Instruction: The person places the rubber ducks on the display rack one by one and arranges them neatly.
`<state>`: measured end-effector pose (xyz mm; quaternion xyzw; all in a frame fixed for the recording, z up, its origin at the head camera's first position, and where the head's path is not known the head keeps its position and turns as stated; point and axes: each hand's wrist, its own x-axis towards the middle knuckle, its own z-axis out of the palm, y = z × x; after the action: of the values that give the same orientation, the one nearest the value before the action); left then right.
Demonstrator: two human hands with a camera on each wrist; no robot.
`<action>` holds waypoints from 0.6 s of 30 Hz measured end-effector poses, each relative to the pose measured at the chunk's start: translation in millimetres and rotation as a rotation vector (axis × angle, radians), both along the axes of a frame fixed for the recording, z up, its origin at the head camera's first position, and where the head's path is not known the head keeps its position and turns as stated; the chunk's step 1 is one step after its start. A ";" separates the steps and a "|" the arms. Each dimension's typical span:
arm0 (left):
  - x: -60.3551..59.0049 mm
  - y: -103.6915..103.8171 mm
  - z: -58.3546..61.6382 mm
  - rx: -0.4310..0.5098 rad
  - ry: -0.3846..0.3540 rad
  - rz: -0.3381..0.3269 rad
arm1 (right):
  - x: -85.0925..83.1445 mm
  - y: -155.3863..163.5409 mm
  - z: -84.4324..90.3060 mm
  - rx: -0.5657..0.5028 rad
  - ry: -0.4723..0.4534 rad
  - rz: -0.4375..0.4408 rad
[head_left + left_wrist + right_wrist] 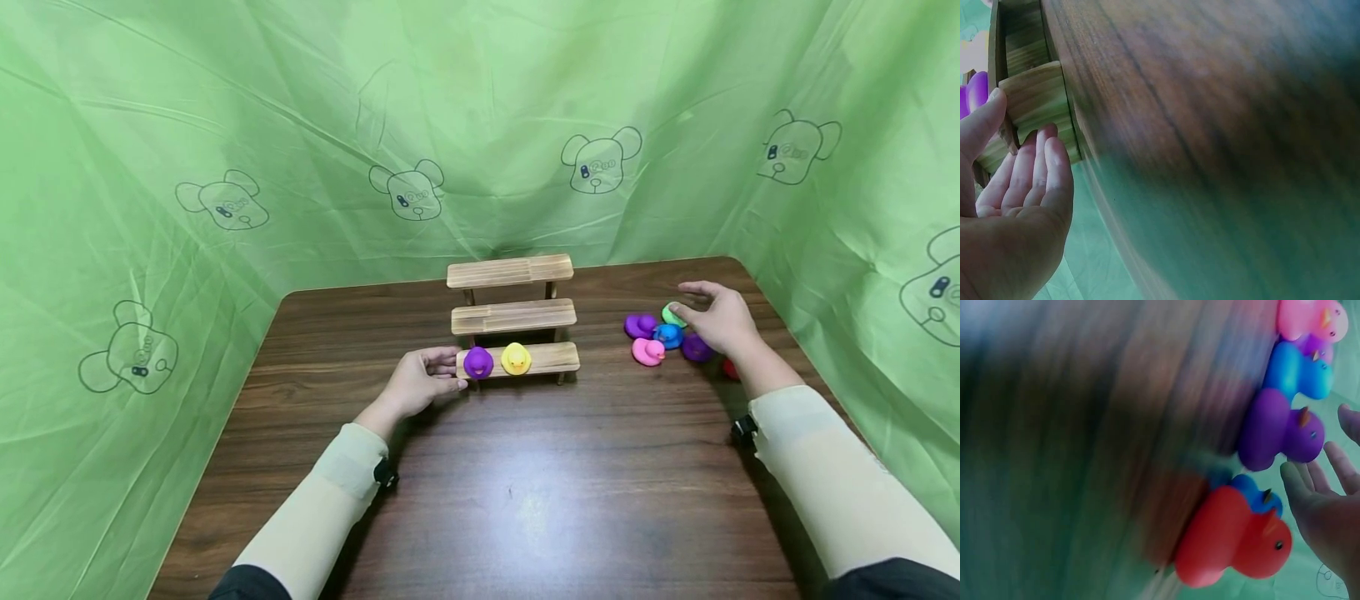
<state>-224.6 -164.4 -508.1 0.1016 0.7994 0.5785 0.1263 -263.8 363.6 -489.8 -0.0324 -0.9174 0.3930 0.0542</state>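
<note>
HEAD: left hand (416, 385) at centre, thumb and fingers bracketing wooden shelf (517, 315), clamping unclear; purple duck (478, 363), yellow duck (516, 358) on lowest step; right hand (722, 318) right of centre, digits apart at green duck (667, 316) | LEFT WRIST: step end, upper left | RIGHT WRIST: dark purple duck (1263, 431) right of centre, red duck (1213, 537) below

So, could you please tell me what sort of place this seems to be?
Probably a screened-off recording or demonstration booth: green sheeting printed with cartoon animal faces hangs behind and on both sides of a wood-grain table, where a three-tier wooden stand and toy ducks are set out.
</note>
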 end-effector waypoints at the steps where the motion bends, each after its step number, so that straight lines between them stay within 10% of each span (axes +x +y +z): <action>1: -0.1 0.0 -0.3 0.001 0.000 0.000 | -0.8 1.7 -1.2 0.012 -0.008 0.002; 18: 0.0 0.1 -0.1 0.005 0.003 0.003 | -4.2 11.3 -7.8 0.152 -0.128 0.086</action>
<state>-224.6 -164.3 -508.2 0.1016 0.7982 0.5806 0.1241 -268.0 374.8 -497.6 -0.0136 -0.9466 0.3216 -0.0190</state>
